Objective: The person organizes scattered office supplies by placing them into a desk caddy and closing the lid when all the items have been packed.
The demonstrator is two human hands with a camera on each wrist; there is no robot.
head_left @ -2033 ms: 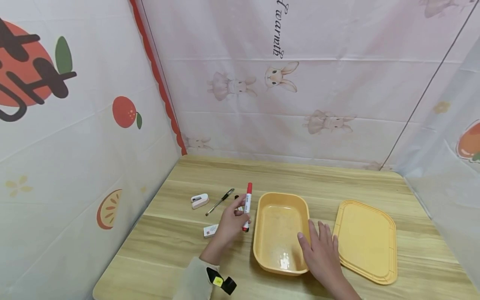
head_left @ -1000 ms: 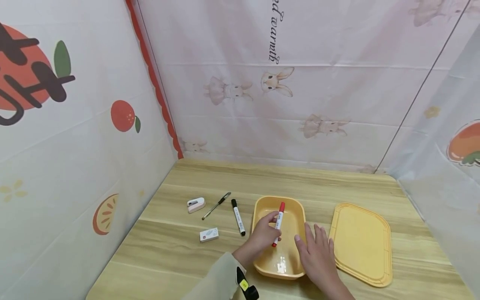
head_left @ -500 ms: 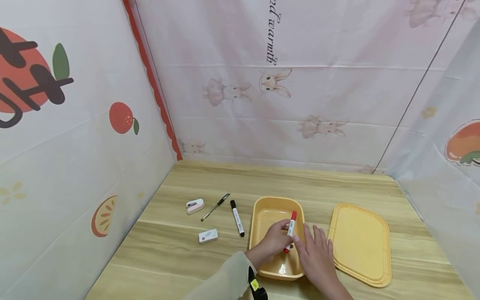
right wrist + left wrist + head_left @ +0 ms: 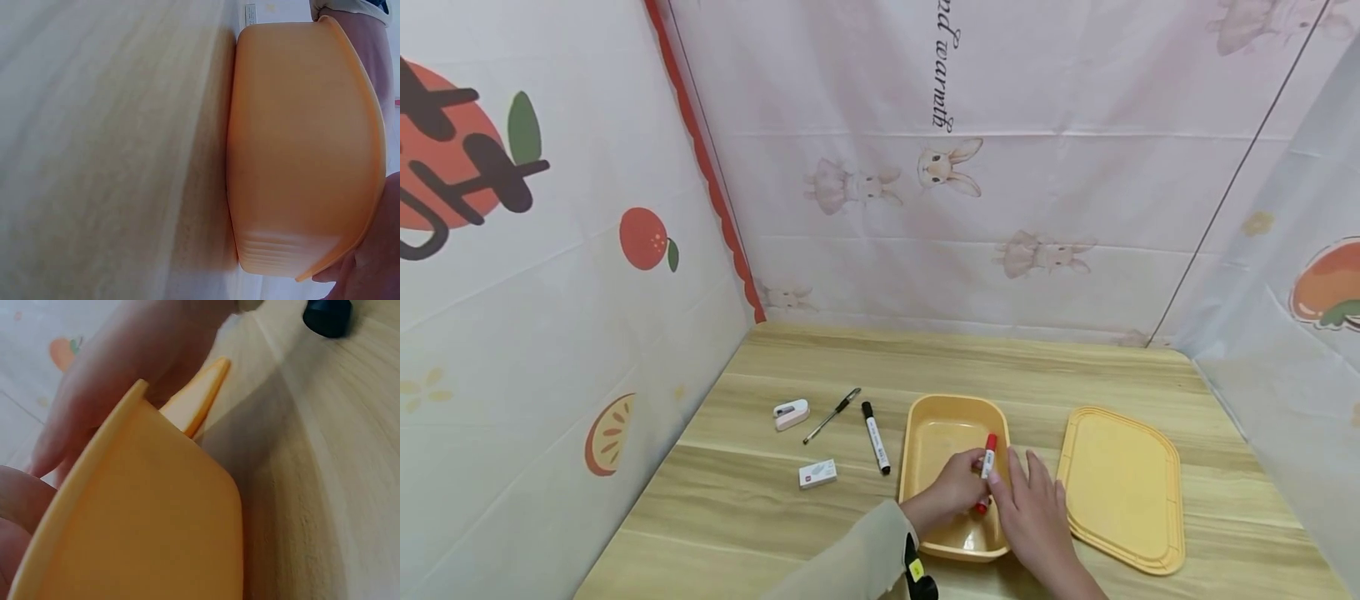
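The table (image 4: 790,517) is light wood, walled on three sides by printed cloth (image 4: 1000,208) with rabbits and oranges. On it, right of centre, stands an open yellow box (image 4: 936,433); its lid (image 4: 1123,487) lies flat just beside it on the right, apart from it. The right hand (image 4: 1033,512) rests with fingers straight against the box's right rim, between box and lid; the right wrist view shows the box's outer wall (image 4: 300,150) close up on the wood. The left hand (image 4: 951,492) reaches over the box from the near side, fingers curled round a red marker (image 4: 987,475), which sits tilted inside the box by its right wall, red cap pointing away. The two hands nearly touch there and hide the marker's lower end and the box's near right corner. Left of the box, apart from it, lie a black marker (image 4: 875,437), then a thin black pen (image 4: 831,415), a small white stapler (image 4: 792,413), and nearer, a white eraser (image 4: 817,474).
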